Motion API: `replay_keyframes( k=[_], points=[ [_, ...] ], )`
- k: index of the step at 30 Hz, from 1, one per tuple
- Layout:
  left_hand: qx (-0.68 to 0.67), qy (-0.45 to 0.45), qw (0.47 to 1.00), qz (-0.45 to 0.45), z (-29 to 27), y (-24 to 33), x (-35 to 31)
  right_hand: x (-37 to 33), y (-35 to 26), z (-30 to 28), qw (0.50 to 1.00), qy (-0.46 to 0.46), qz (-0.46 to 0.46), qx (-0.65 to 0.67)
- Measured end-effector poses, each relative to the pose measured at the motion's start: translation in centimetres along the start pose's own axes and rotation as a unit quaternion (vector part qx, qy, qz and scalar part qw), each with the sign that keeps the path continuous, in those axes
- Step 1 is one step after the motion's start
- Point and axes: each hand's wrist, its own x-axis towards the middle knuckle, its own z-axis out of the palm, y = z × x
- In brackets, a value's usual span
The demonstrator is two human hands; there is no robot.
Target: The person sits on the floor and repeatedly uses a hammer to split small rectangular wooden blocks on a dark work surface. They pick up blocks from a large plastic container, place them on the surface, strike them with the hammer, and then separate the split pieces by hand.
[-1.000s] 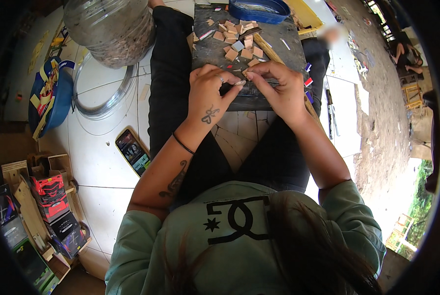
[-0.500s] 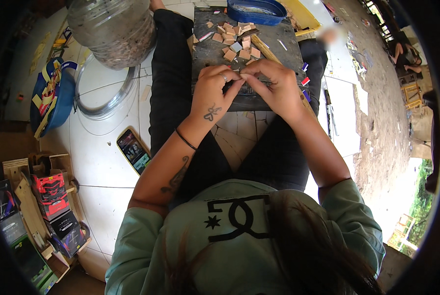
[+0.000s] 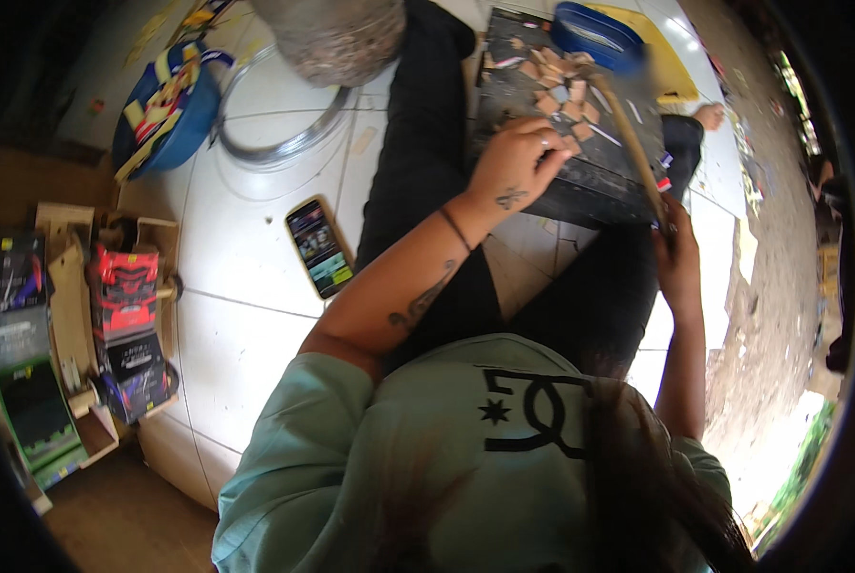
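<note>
My left hand (image 3: 523, 158) is over the near edge of a dark board (image 3: 604, 181), thumb and fingers drawn together. What they pinch is too small to make out, and a tan square piece (image 3: 570, 145) shows at the fingertips. Several more small tan squares (image 3: 547, 72) and one grey square (image 3: 560, 94) lie scattered on the board. A long wooden stick (image 3: 633, 138) slants across the board's right side. At its lower end is my right hand (image 3: 677, 258), fingers curled around it, partly in shadow.
A blue oval tub (image 3: 594, 36) stands at the board's far end, beside a yellow tray (image 3: 671, 72). To the left are a phone (image 3: 318, 246), a wire coil (image 3: 289, 153), a large clear container (image 3: 337, 43), a blue basin of strips (image 3: 174, 119) and a wooden rack of boxes (image 3: 74, 334).
My hands have parted. The right hand has left the left hand's fingertips and dropped to the stick's lower end. The whole view has shifted, with the scene moving rightward.
</note>
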Motion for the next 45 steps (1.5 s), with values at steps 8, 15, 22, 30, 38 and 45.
replay_keyframes(
  k=[8,15,22,30,38,45],
  points=[
    [-0.007,0.023,1.000,0.016,0.4,-0.2,-0.3,-4.0,-2.0,-3.3,0.943,0.003,0.157,0.293],
    [0.015,0.060,0.998,0.016,1.6,-0.8,-0.9,-7.5,-2.6,-2.8,0.884,0.057,0.148,0.440],
    [0.040,0.071,0.997,0.017,1.6,-0.8,-0.9,-7.0,-5.2,-2.3,0.933,0.058,0.091,0.345],
    [0.009,0.043,0.999,0.015,1.2,-0.7,-0.8,-7.3,-6.8,-2.8,0.965,-0.010,0.144,0.221],
    [0.026,0.011,1.000,0.012,0.5,-0.2,-0.2,-6.9,-8.7,-4.6,1.000,-0.020,-0.015,0.013],
    [0.036,-0.005,0.999,-0.012,0.7,-0.4,-0.4,-8.3,-9.0,-5.2,0.997,-0.005,-0.052,-0.048]
  ],
)
